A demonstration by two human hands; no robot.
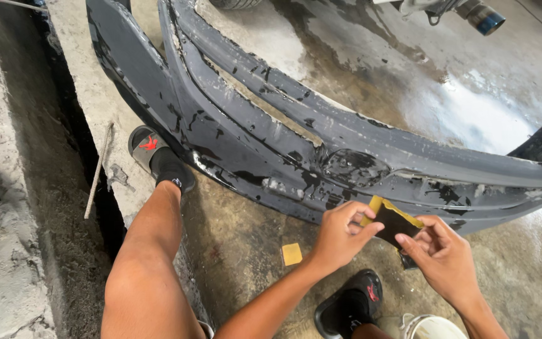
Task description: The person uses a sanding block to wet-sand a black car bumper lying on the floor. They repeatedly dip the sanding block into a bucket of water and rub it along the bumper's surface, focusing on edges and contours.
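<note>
Both hands are up front, low in the view, and they share one thing — a sheet of sandpaper (391,221), dark on the face that shows and yellow along its upper edges. The left hand (341,235) has its grip closed on the sheet's left side, thumb on top and fingers curled behind it. The right hand (441,254) pinches the sheet's lower right corner between thumb and fingertips, so its grip is closed on the sandpaper too. The sheet is held off the floor, just in front of the lower edge of the car bumper (321,147).

That bumper is the big thing here — a long dark grey shell lying on the wet concrete floor (246,245), curving from the upper left across to the far right. Its paint is patchy, with black spots showing through and a round dark emblem mount (354,167) near the middle, just above the hands.

On the floor to the left of the left hand lies a small yellow square of sandpaper (292,253), apart from both hands. The person's left foot, in a black slide sandal (150,149) with a red mark, rests against the bumper's left part; the other sandal (351,306) sits below the hands. A white bucket rim (433,326) peeks in at the bottom edge, and a thin metal rod (98,171) lies on the concrete ledge at left.
</note>
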